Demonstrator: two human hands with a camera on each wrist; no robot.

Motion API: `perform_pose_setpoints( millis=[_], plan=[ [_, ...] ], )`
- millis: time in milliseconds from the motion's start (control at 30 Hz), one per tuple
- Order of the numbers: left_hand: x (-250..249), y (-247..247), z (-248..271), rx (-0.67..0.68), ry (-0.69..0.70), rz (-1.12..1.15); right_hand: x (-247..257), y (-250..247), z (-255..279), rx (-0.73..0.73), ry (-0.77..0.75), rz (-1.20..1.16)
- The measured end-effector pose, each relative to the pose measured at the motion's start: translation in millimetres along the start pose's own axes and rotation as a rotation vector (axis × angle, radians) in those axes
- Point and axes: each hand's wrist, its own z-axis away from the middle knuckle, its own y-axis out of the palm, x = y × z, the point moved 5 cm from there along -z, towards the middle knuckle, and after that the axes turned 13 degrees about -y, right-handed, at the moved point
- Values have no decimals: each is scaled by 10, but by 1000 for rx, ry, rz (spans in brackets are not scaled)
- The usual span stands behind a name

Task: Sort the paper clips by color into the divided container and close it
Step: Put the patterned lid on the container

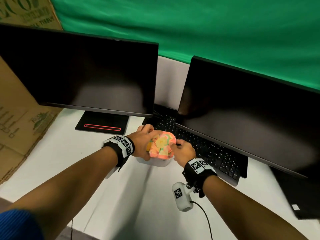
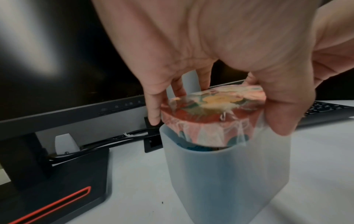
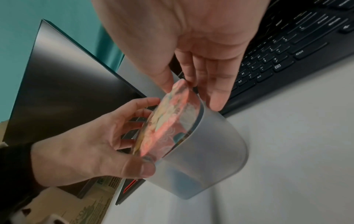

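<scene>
A frosted translucent container (image 1: 160, 163) (image 2: 220, 174) (image 3: 208, 151) stands on the white table. Its pink floral lid (image 1: 161, 144) (image 2: 214, 101) (image 3: 166, 118) sits tilted over the opening, one edge inside the rim. My left hand (image 1: 147, 142) (image 2: 218, 119) grips the lid from above, thumb on the near side and fingers on the far side. My right hand (image 1: 174, 144) (image 3: 180, 84) pinches the lid's right edge between thumb and fingers. Something blue (image 2: 195, 148) shows under the lid inside the container; individual clips cannot be made out.
Two dark monitors (image 1: 83, 71) (image 1: 245, 110) stand behind the container. A black keyboard (image 1: 204, 149) lies just right of it. The left monitor's base with a red stripe (image 1: 102, 127) is behind left. Cardboard boxes (image 1: 20, 122) line the left side.
</scene>
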Motion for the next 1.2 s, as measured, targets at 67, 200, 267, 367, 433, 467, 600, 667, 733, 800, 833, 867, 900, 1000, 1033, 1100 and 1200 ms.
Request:
perform_pose_setpoints(
  millis=[67, 200, 267, 367, 433, 467, 600, 667, 733, 800, 833, 867, 900, 1000, 1033, 1100, 1200],
  plan=[
    [3, 8, -39, 33, -8, -5, 9, 9, 0, -6, 17, 11],
    [1, 12, -94, 73, -13, -18, -24, 26, -32, -6, 38, 40],
    [23, 18, -116, 87, -13, -22, -47, 43, -40, 2, 49, 35],
    [86, 49, -136, 98, -18, -24, -45, 61, -40, 14, 57, 39],
    [120, 68, -150, 112, -30, 0, -41, 61, -45, 6, 65, 46],
    [140, 76, -162, 120, -38, 16, -43, 65, -49, 2, 68, 51],
    [197, 62, -178, 137, -52, 70, -39, 75, -49, 0, 78, 62],
    [214, 54, -167, 146, -65, 91, -56, 72, -49, -5, 82, 46],
    [235, 51, -143, 156, -81, 109, -61, 68, -42, 1, 87, 43],
    [299, 71, -124, 163, -116, 112, -78, 74, -44, 6, 101, 41],
    [336, 84, -111, 162, -140, 110, -87, 71, -48, 3, 110, 41],
    [366, 101, -96, 153, -159, 110, -89, 66, -55, -5, 114, 41],
    [394, 130, -75, 145, -168, 117, -81, 54, -56, -13, 117, 43],
    [428, 177, -42, 150, -181, 178, -91, 54, -75, -17, 125, 43],
    [435, 168, -41, 155, -184, 195, -74, 50, -62, -16, 135, 46],
    [444, 132, -51, 148, -192, 170, -93, 72, -65, -21, 162, 44],
    [440, 113, -92, 136, -175, 119, -95, 73, -61, -25, 155, 40]
  ],
)
